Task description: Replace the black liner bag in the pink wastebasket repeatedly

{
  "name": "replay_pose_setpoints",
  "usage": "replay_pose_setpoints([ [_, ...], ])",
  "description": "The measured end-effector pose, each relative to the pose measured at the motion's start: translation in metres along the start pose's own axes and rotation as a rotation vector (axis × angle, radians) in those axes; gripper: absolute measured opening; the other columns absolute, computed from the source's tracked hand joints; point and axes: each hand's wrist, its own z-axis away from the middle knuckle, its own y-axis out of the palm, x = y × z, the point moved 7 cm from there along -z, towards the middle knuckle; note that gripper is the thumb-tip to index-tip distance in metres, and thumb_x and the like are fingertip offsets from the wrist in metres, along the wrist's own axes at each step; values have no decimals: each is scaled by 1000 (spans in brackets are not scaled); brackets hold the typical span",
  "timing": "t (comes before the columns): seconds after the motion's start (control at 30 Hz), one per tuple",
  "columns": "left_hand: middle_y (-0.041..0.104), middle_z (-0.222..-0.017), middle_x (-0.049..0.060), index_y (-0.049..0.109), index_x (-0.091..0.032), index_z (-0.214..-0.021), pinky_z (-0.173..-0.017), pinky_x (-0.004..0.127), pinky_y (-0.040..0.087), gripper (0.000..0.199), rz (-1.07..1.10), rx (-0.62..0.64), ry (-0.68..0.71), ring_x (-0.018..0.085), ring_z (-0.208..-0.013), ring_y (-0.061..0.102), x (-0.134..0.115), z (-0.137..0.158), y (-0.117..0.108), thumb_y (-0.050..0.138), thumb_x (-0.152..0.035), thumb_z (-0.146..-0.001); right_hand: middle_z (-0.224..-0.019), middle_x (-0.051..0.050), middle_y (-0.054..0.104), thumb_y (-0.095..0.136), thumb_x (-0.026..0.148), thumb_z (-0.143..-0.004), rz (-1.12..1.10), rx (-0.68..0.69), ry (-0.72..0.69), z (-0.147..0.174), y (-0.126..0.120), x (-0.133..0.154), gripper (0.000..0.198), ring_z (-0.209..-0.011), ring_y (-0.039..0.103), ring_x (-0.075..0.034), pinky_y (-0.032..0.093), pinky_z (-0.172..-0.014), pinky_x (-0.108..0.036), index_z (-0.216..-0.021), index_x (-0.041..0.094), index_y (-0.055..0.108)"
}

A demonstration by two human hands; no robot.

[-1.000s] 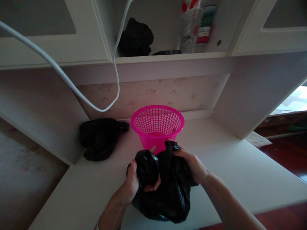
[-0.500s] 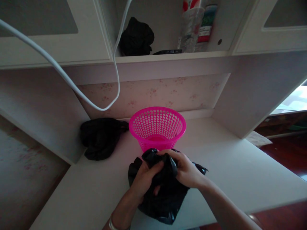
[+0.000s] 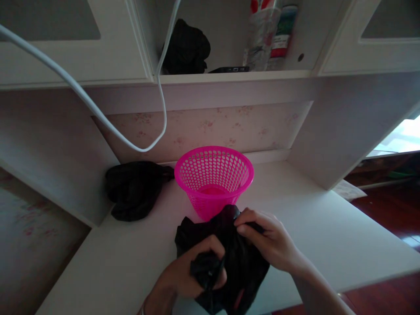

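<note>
A black plastic bag (image 3: 241, 258) is bunched up over the front of the white desk, between my two hands. My left hand (image 3: 193, 267) is closed around a gathered part of it, and a crumpled end sticks out of the fist. On the right side, my right hand (image 3: 267, 238) pinches the bag's upper edge between thumb and fingers. Just behind the bag stands a pink perforated plastic basket (image 3: 213, 175), upright, with no contents visible inside. The bag covers part of the basket's lower front.
Another black bag (image 3: 134, 190) lies on the desk (image 3: 315, 227) left of the basket. A white cable (image 3: 98, 116) hangs in front at upper left. The shelf above holds a black bundle (image 3: 187, 48), a flat dark device (image 3: 229, 69) and clear bottles (image 3: 260, 39).
My left hand has turned over and moved lower, now gripping a bunched part of the bag. My right hand has shifted slightly right, still pinching the edge.
</note>
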Motion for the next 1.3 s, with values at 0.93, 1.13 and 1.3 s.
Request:
replay_pose_setpoints([
  [0.93,75,-101,10,62,-24,-135,-70,40,60,73,-1404,-174,376,27,-73,71,-41,19,3,55,-5,-64,-100,-3,54,49,49,-106,-208,93,118,-2,20,-22,27,-90,56,-16,52,-80,-28,-97,24,57],
  [1.13,69,-136,19,60,-17,-135,-85,36,59,52,-1424,-324,474,29,-106,73,-41,21,-1,53,-11,-84,-142,-11,47,62,29,-97,74,221,-8,14,28,-3,14,-124,59,-28,54,-106,-42,-93,24,75],
  [1.3,80,-103,9,61,-19,-131,-88,33,59,51,-1218,-459,469,24,-92,76,-43,17,-5,54,-3,-83,-152,-22,46,61,27,-95,352,227,56,17,43,-12,23,-137,55,-42,53,-112,-57,-102,19,81],
])
